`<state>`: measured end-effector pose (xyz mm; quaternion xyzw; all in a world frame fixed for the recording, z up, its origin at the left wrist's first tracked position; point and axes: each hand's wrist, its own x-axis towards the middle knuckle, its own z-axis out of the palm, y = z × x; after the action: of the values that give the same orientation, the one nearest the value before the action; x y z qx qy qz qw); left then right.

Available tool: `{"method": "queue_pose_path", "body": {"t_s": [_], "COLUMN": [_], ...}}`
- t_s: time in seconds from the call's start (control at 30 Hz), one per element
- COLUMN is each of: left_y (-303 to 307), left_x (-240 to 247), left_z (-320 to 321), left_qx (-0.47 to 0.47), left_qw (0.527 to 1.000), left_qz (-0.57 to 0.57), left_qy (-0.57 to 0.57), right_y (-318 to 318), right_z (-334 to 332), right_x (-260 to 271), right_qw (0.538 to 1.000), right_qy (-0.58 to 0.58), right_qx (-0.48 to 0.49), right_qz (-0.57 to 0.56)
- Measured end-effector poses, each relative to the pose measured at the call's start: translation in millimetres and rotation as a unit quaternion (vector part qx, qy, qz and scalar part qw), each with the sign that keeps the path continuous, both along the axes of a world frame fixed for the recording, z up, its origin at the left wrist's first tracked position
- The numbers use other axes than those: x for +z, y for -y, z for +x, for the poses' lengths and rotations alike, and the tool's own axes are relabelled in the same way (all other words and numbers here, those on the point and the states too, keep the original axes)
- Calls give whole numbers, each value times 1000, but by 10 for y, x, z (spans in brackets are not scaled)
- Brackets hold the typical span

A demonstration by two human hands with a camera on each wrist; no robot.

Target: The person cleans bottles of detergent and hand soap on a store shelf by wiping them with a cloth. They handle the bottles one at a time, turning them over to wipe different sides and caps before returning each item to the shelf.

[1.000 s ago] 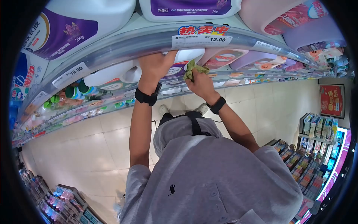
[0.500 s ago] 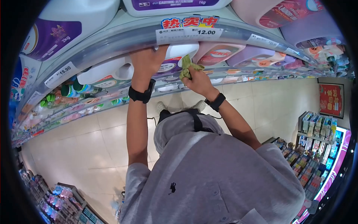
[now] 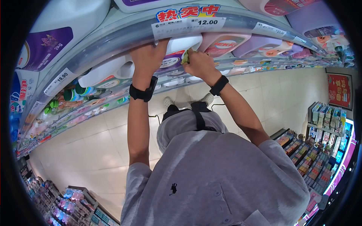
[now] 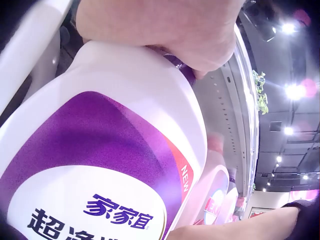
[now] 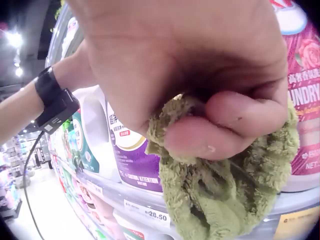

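In the head view, my left hand point(image 3: 148, 62) reaches under the upper shelf's front edge to a white detergent bottle point(image 3: 184, 44) with a purple label. The left wrist view shows that hand curled over the top of the bottle point(image 4: 145, 75), by its purple cap point(image 4: 181, 67); some of its fingers are hidden. My right hand point(image 3: 203, 67) grips a fuzzy green cloth point(image 5: 225, 200), bunched under its curled fingers. Only a small bit of the cloth point(image 3: 185, 57) shows in the head view, at the bottle's right side.
A pink detergent bottle point(image 3: 225, 44) stands right of the white one, and a white bottle with a handle point(image 3: 107, 71) to its left. The upper shelf's clear edge strip point(image 3: 120, 44) with price tags curves above both hands. A tiled floor point(image 3: 102, 147) lies below.
My right hand has moved in closer to the white bottle, and the cloth that stuck out beyond its fingers is now mostly hidden. The left hand stays at the bottle's top.
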<state>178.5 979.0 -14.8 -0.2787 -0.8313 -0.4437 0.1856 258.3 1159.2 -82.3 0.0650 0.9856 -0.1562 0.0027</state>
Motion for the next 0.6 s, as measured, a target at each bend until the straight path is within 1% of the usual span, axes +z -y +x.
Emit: {"method": "queue_pose_path", "body": {"t_s": [0.07, 0.17, 0.2, 0.3, 0.33, 0.4, 0.43, 0.47, 0.5, 0.57, 0.6], "left_y": [-10, -63, -62, -39, -20, -40, -69, -49, -40, -18, -14], "left_x": [-10, -134, -125, -119, -146, -73, -76, -124, -129, -122, -129], "left_z": [-1, -92, -79, -17, -30, -67, -39, -30, -25, -7, -6], "left_qx": [6, 19, -4, 28, 62, 45, 33, 13, 8, -1, 9], "left_qw": [1000, 992, 994, 998, 997, 995, 992, 996, 996, 995, 995], "left_qz": [-3, 70, 93, 46, -26, 47, 80, 90, 90, 84, 82], "left_qy": [8, -105, -49, -39, -34, -77, -90, -12, 6, 46, 51], "right_y": [18, 35, 14, -1, -4, -39, -53, -103, -168, -390, -495], "right_z": [-18, -60, -76, 27, 89, 209, 299, 403, 524, 729, 849], "right_x": [-40, 74, 42, 3, 1, 80, 150, 112, 34, -57, -76], "right_qw": [1000, 1000, 999, 998, 998, 999, 999, 998, 996, 995, 993], "right_qy": [-10, 10, 7, -46, -47, -29, 12, 22, 35, 47, 50], "right_qx": [4, 1, 20, 27, 26, 20, 15, 20, 23, -20, -45], "right_qz": [15, 15, 37, 36, 33, -20, -39, -58, -78, -89, -100]}}
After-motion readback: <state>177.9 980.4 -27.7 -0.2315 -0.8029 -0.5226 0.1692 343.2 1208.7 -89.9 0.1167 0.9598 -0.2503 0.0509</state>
